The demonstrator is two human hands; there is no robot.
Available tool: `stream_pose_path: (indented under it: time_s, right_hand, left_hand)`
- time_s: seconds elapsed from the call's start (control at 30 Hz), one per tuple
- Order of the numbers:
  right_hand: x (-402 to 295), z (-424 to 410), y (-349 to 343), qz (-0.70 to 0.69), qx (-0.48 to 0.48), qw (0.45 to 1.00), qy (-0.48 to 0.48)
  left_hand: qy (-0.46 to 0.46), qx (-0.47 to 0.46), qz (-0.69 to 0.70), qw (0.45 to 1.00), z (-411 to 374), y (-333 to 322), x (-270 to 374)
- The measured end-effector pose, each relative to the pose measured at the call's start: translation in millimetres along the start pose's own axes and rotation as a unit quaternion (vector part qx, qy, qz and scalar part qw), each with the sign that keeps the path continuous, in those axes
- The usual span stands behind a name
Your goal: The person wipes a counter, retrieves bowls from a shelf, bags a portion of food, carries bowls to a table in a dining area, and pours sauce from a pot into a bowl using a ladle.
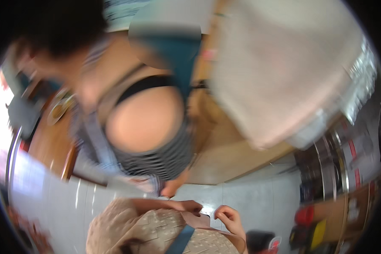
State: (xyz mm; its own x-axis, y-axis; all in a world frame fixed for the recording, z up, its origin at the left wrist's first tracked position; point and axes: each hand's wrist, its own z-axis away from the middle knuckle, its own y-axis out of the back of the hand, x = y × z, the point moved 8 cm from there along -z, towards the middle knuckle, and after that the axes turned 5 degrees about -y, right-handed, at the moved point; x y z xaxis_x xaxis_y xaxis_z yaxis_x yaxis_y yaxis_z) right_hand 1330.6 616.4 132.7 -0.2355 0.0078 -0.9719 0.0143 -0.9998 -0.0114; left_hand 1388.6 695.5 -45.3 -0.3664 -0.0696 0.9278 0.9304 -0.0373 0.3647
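Observation:
My left hand is in front of my waist, its fingers curled down beside a pale pink flap. A small dark-edged corner shows at the flap's end; whether the hand grips any of it is hidden. A little to the right is my right hand, raised and loosely bent, with a gap between thumb and fingers and nothing seen in it. Below both hands are my beige patterned knit top and a blue strap. Close ahead stands a person, strongly blurred, in striped clothing.
A pale cloth with a clear plastic edge covers a wooden surface ahead right. At left, a wooden table bears a plate of food. Cardboard boxes and a red object line the right. The floor is pale tile.

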Motion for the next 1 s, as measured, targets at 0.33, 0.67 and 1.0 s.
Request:
stream_pose_path:
  time_s: [0.33, 0.67, 1.0]
  right_hand:
    - [71.5, 110.3, 192.1, -0.105, 0.140, 0.985, -0.003]
    - [143.8, 367.0, 359.5, -0.124, 0.651, 0.749, -0.016]
    - [186.6, 437.2, 278.0, -0.233, 0.948, 0.212, 0.046]
  left_hand:
    - [0.095, -0.020, 0.036, 0.995, -192.4, -27.1, 7.9]
    - [-0.144, -0.425, -0.125, 0.885, -509.3, -248.2, 121.1]
    - [-0.146, -0.807, -0.121, 0.560, -581.0, -422.4, 133.3]
